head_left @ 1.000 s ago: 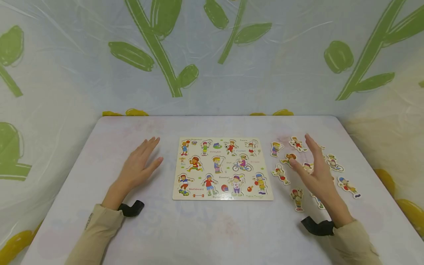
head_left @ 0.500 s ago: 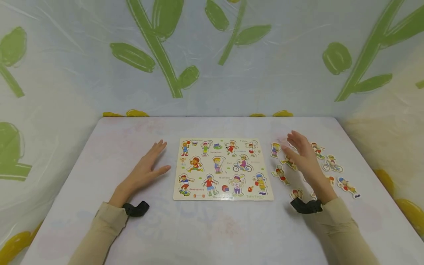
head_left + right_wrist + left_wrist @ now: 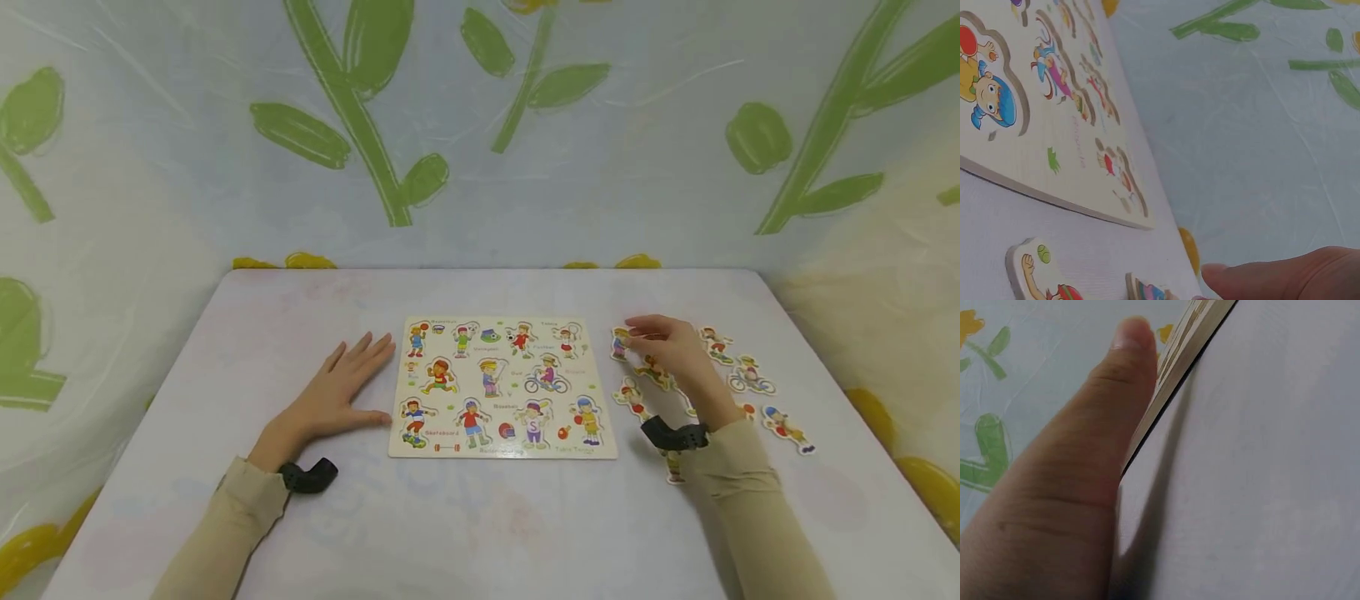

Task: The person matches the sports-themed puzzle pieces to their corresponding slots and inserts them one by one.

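Note:
A pale wooden puzzle board (image 3: 468, 393) with cut-outs of children playing sports lies mid-table. My left hand (image 3: 333, 396) rests spread beside its left edge, fingers straight; the thumb (image 3: 1110, 406) touches or nearly touches that edge in the left wrist view. Over on the right, my right hand (image 3: 671, 350) reaches down with thumb and fingers bent apart at the golfer piece (image 3: 618, 342). That piece lies on the table, and whether the fingertips touch it I cannot tell. A running-child piece (image 3: 654, 372) lies partly under this hand, with a tennis-player piece (image 3: 632, 398) nearer me.
More loose pieces lie to the right: a skateboarder (image 3: 715, 346), a cyclist (image 3: 752, 377) and a table-tennis player (image 3: 787, 429). Another piece (image 3: 674, 468) shows under the right wrist camera (image 3: 675, 435). A leaf-printed sheet (image 3: 600, 192) stands behind the white table (image 3: 450, 533).
My right hand has moved left and lowered toward the golfer piece, its fingers drawing closer together. My left hand has come right and down to the board's left edge. The board has stayed put.

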A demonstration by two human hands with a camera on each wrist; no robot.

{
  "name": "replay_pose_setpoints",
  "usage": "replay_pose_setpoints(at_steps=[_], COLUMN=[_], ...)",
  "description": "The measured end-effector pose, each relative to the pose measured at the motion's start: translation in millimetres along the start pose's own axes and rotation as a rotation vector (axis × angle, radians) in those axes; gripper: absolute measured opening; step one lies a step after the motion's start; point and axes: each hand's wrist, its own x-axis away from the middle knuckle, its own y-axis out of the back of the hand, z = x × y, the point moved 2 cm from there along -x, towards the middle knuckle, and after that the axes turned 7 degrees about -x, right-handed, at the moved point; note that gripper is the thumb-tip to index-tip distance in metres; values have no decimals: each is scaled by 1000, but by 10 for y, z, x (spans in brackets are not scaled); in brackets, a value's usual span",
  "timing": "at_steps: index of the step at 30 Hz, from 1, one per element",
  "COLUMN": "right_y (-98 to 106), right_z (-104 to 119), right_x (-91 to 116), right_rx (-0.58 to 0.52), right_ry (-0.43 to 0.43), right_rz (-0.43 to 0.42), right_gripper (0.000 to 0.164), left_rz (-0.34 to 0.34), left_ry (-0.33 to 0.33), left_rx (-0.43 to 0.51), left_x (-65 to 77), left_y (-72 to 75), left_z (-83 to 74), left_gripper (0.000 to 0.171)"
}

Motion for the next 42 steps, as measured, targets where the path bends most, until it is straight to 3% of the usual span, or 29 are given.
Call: replay_pose_setpoints(at_steps=[8,14,23,42], right_y=[-110,-133,-171,-169], right_z=[-143,-256,-246,-287], right_x=[-117,-127,-109,-156], right_rx=[4,99,205,210], right_ry=[33,46,85,160], right_rz=[-8,-67,-159,-172], right_gripper=[39,34,27,23], left_rz=[12,7,11,-15], left_ry=[-44,-21,1,-21], left_rx=[-50,-60,-76,-67], left_x=[31,26,19,-19], left_y=[-7,-36,-67,-59], left_z=[-114,-158,-194,-198], left_gripper=[110,109,118,120])
